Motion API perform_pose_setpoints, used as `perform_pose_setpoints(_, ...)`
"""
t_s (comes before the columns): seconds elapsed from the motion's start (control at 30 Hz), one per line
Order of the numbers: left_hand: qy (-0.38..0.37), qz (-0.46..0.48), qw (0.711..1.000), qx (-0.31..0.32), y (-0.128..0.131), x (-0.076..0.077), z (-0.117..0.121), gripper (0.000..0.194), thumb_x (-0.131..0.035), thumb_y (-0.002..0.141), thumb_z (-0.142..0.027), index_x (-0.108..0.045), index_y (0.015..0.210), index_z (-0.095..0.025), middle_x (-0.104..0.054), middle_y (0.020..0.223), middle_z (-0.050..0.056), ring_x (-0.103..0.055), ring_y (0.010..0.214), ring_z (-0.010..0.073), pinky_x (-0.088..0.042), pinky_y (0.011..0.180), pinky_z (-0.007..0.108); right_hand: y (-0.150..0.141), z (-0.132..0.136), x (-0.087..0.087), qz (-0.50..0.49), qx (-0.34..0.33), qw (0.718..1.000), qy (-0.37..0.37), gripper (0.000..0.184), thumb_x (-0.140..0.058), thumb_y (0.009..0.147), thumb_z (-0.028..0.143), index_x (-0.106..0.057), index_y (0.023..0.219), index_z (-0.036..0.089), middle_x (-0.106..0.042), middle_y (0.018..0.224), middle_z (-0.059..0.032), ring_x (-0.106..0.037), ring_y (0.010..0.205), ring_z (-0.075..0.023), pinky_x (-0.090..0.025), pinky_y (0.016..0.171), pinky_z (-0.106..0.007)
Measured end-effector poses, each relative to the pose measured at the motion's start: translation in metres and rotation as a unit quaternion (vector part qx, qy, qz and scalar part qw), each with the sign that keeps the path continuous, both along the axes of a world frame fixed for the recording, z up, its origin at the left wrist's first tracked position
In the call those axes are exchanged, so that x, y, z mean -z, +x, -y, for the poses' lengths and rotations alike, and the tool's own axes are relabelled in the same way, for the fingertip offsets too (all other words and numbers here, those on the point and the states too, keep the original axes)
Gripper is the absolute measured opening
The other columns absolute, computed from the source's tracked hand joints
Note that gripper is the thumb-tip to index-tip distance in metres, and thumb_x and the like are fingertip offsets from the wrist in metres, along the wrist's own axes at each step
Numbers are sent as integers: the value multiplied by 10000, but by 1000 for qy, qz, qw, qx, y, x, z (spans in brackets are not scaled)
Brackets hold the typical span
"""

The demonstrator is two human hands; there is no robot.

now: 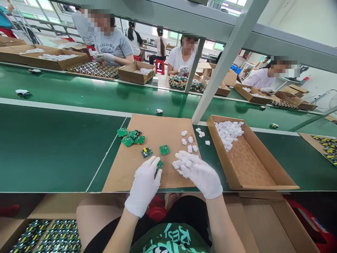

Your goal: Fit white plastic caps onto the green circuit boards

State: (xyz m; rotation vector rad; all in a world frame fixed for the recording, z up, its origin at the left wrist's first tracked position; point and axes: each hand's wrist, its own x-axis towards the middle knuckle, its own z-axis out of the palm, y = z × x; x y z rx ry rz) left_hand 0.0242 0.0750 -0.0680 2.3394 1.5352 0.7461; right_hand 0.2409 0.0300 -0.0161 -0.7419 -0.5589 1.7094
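Observation:
My left hand point(146, 184), in a white glove, has its thumb and fingers closed on the edges of a small green circuit board point(159, 165), partly hidden by the fingers. Several small white pieces point(177, 164) sit in the palm and fingers of my gloved right hand point(200, 172); their exact kind is unclear. Between and beyond the hands, another green circuit board point(164, 150) lies flat on the cardboard sheet point(123, 179). Beside it a board with its components up point(146, 152) shows a yellow part. A loose pile of circuit boards point(128, 141) is at the sheet's far left.
Right of the sheet stands a shallow cardboard box point(259, 158) with white pieces point(228, 133) at its far end. A slanted metal post point(229, 63) rises behind the sheet. Along the green conveyor point(105, 96) lie a few capped boards; co-workers sit across it.

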Motion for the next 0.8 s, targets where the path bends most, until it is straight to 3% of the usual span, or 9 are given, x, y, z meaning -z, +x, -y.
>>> perform_pose_setpoints(0.1, -4, 7, 1000, 0, 0, 1, 1, 390, -501, 964, -220, -638, 1323, -152, -660, 1381, 142, -615, 1281, 315, -488, 1101, 498, -1, 2, 5, 13, -4, 1000, -11, 517, -792, 777, 193, -693, 1281, 254, -611, 1453, -85, -627, 1278, -232, -463, 1122, -331)
perform_pose_setpoints(0.2, -8, 16, 1000, -1, 0, 2, 1, 400, -487, 972, -232, -632, 1333, -136, -656, 1386, 144, -607, 1287, 316, -479, 1105, 504, -4, 1, 9, 22, -6, 1000, -11, 459, -768, 815, 217, -700, 1267, 247, -693, 1308, -92, -678, 1132, -194, -552, 867, -246)
perform_pose_setpoints(0.3, -16, 22, 1000, -7, 0, 2, 1, 407, -481, 972, -241, -632, 1331, -122, -655, 1386, 156, -601, 1289, 331, -468, 1100, 528, -6, -1, 13, 0, -3, 1000, -7, 412, -785, 717, 194, -762, 1126, 233, -754, 1070, -77, -679, 1039, -199, -513, 670, -209)
perform_pose_setpoints(0.4, -31, 26, 999, -10, 1, -1, 0, 411, -481, 967, -236, -638, 1330, -121, -650, 1392, 165, -592, 1295, 353, -455, 1089, 555, -8, 0, 14, -13, 8, 1000, -9, 375, -812, 639, 198, -788, 1013, 212, -764, 982, -78, -672, 1039, -219, -510, 690, -228)
perform_pose_setpoints(0.53, -57, 39, 998, -7, 6, -7, -3, 423, -538, 926, -211, -649, 1327, -136, -654, 1379, 170, -587, 1269, 386, -432, 1080, 585, -12, 9, 9, 46, 39, 998, -1, 355, -839, 757, 305, -765, 1093, 220, -739, 1181, -115, -662, 1098, -245, -511, 858, -321)
perform_pose_setpoints(0.7, -88, 119, 989, -17, 8, -12, -6, 424, -566, 893, -196, -661, 1304, -150, -668, 1328, 177, -558, 1293, 378, -401, 1120, 601, -14, 15, 7, 135, 61, 988, 34, 312, -849, 801, 405, -752, 1058, 256, -742, 953, -53, -673, 772, -155, -493, 670, -264)
perform_pose_setpoints(0.8, -128, 223, 966, -20, 0, -20, 1, 436, -562, 932, -292, -609, 1349, -176, -643, 1377, 147, -584, 1302, 305, -453, 1134, 508, -15, 16, 7, 157, 73, 984, 50, 318, -882, 751, 443, -748, 954, 237, -723, 849, -38, -660, 711, -155, -486, 609, -257)
